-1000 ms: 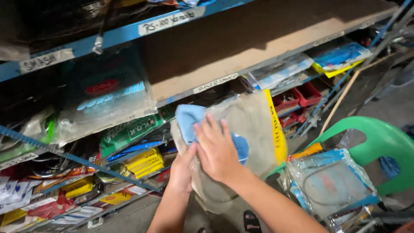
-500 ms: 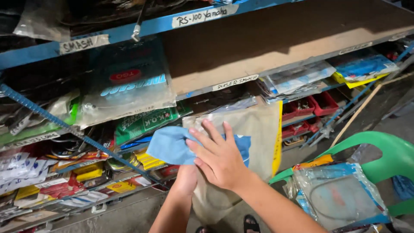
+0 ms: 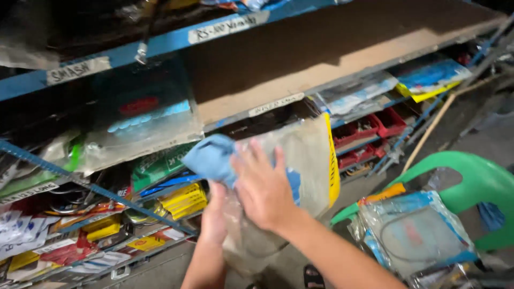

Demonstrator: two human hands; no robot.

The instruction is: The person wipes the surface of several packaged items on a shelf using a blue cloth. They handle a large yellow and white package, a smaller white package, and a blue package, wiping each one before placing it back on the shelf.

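The plastic packet (image 3: 300, 176) — dusty, clear, with a yellow strip down its right edge — stands upright in front of the shelves, propped from below by my left hand (image 3: 214, 214), whose fingers close on its lower left part. My right hand (image 3: 265, 190) lies spread flat against its face, pressing a blue cloth (image 3: 211, 158) to the upper left corner of the packet. Half a second ago the cloth sat lower and more under my palm; now it has slid up and to the left, bunched beyond my fingertips, and my view has swung a little closer to the shelves.

Going left to right: the low shelf at far left holds a jumble of small packets (image 3: 80, 241) in yellow, red and white, with a blue diagonal brace (image 3: 96, 187) crossing in front of them. Above hangs a large clear bag (image 3: 139, 123) below the blue shelf rail (image 3: 160, 45) with its paper labels. In the middle is a bare brown shelf board (image 3: 332, 59). Further right are red bins (image 3: 375, 128) and more flat packets (image 3: 428, 77). At far right stands a green plastic chair (image 3: 476, 182) with a clear bagged packet (image 3: 415, 235) resting on it — grey floor (image 3: 482, 139) behind.
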